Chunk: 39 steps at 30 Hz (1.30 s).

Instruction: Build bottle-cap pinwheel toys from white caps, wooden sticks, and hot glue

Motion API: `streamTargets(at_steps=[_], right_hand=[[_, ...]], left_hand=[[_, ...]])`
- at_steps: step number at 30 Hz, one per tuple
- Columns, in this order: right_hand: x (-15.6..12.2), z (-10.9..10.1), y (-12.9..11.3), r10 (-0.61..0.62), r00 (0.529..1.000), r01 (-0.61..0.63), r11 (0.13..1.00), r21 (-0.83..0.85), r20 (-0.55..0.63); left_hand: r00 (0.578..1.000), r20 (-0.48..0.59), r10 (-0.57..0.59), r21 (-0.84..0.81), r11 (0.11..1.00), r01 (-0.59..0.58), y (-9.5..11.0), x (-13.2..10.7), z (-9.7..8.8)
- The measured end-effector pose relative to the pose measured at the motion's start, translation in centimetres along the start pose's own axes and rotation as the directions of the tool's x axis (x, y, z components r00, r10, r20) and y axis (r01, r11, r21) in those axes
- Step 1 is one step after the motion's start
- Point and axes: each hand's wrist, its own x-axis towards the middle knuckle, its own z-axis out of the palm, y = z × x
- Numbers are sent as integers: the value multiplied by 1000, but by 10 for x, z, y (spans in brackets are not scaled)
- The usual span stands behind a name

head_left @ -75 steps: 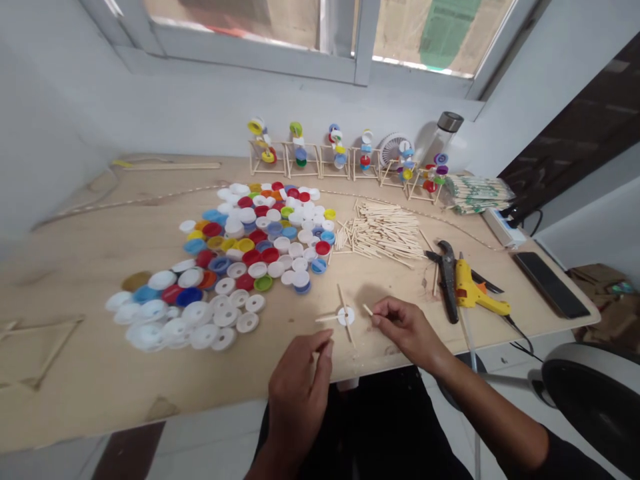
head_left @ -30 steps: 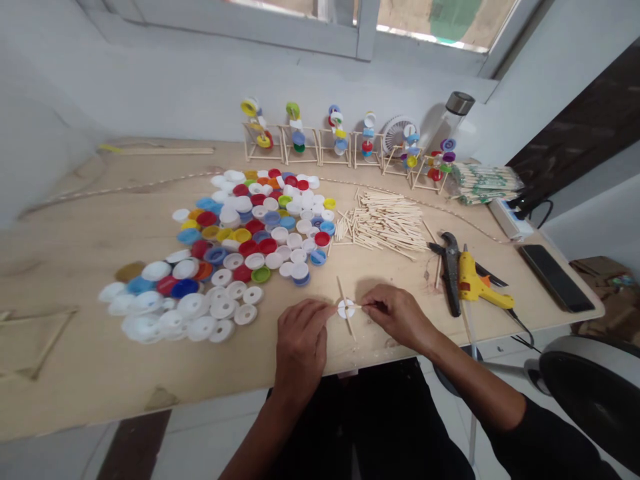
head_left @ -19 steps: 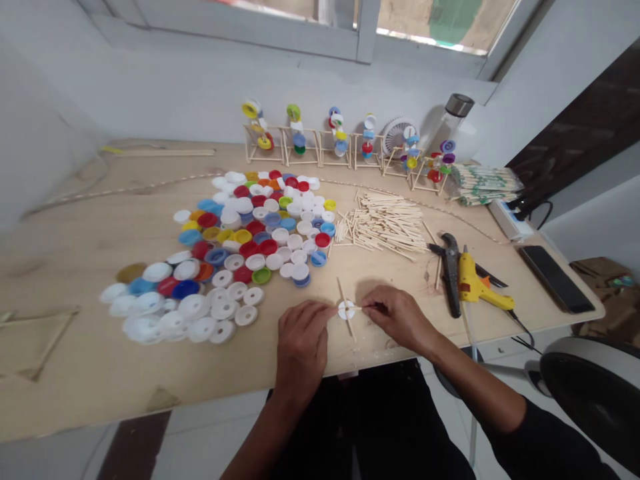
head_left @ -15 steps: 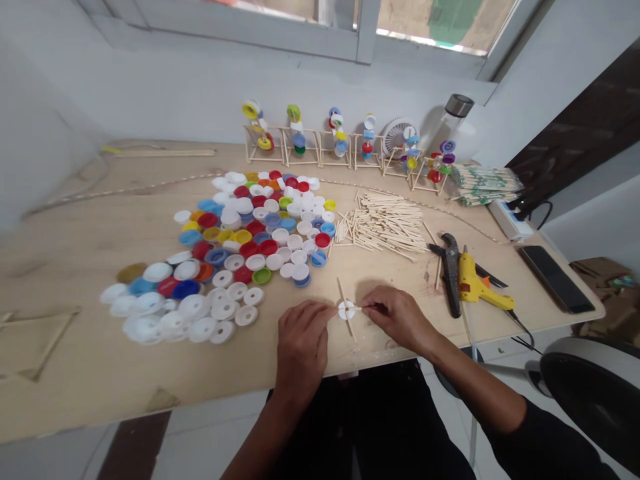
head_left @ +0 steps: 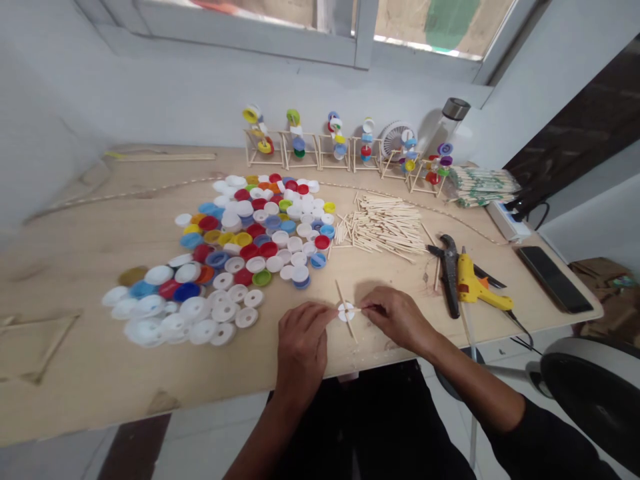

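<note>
Hands (head_left: 303, 340) hide stick (head_left: 356, 309) ends | white disc (head_left: 343, 317): middle unclear | window (head_left: 405, 23) cut off

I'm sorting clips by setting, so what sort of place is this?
Probably a small craft workspace, though whether at home is unclear: loose plastic caps, a pile of wooden sticks and a yellow glue gun lie on one table.

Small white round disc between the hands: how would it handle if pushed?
The small white round disc is probably light, being small. The thin pale wooden sticks on it might snap or shift, projecting past its rim. Rolling seems unlikely; it lies flat.
</note>
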Motion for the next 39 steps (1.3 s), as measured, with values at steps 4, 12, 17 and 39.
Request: streamTargets(at_steps=[4, 12, 17, 39], right_hand=[[1, -1, 0, -2, 1000, 2, 1000, -3, 8], [1, -1, 0, -12, 1000, 12, 1000, 7, 9], [1, -1, 0, -1, 1000, 1, 1000, 0, 12], [1, 1, 1, -6, 1000, 6, 1000, -16, 5]], left_hand=[[1000, -10, 4, -2, 1000, -4, -1, 0, 1], [1000, -1, -6, 5, 1000, 6, 3, 3, -2], [1000, -1, -10, 6, 1000, 10, 2, 3, -2], [1000, -14, 11, 32, 999, -10, 2, 3, -1]])
